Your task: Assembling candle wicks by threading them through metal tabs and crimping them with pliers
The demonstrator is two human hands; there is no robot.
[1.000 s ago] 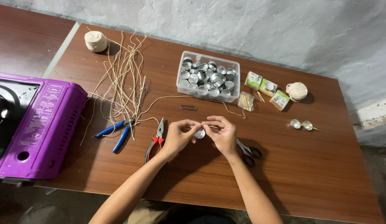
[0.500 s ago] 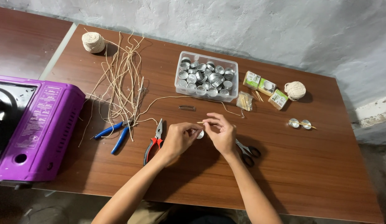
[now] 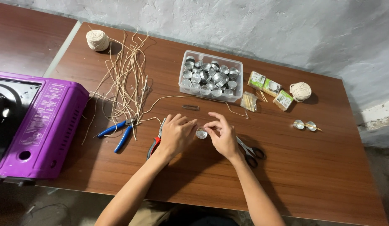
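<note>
Hands: left hand and right hand pinch a small metal cup between their fingertips, low over the counter.
Handling: likely light, thin-walled, dentable; hold by the rim.
Flanking: red-handled pliers left, scissors right.
Beyond: clear tub of cups.

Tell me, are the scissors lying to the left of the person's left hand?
No, the scissors lie by the right hand; red-handled pliers lie beside the left hand.
</note>
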